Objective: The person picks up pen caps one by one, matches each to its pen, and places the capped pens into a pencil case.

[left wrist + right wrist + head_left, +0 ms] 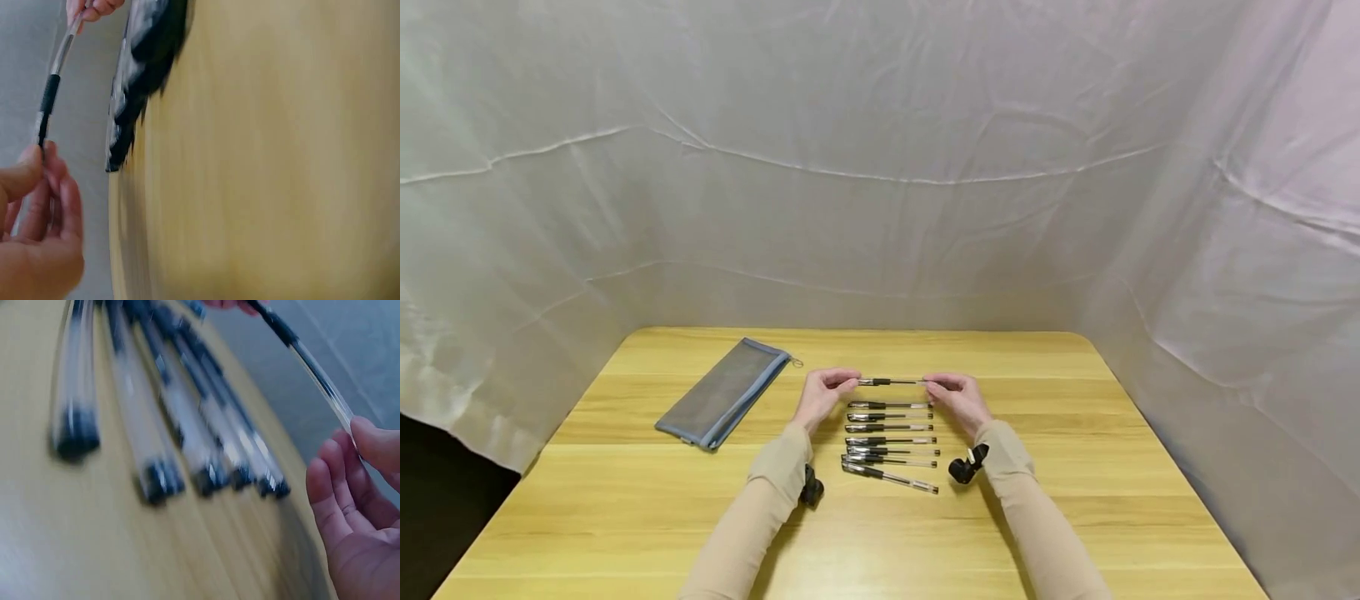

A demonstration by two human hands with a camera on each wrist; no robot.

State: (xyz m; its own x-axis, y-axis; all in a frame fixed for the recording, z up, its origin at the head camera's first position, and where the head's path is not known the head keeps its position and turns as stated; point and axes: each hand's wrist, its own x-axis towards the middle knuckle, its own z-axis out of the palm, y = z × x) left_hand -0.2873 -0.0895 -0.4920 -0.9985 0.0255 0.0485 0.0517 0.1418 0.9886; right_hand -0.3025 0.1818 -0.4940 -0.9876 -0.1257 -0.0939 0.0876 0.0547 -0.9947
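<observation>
Between both hands a clear-barrelled gel pen (887, 382) with a black grip is held level, just beyond a column of similar pens. My left hand (827, 394) pinches its capped end between thumb and fingers. At the other end, my right hand (958, 397) pinches the clear barrel near its tail. Several more gel pens (891, 440) lie side by side on the table, caps to the left, the nearest one slanted. In the left wrist view the held pen (50, 94) runs from one hand to the other; the right wrist view shows the barrel (319, 375) under the thumb.
A grey mesh zip pouch (726, 392) with blue edging lies left of the hands on the wooden table (1075, 500). Pale cloth (880, 208) hangs around the back and sides. Each wrist wears a small black camera.
</observation>
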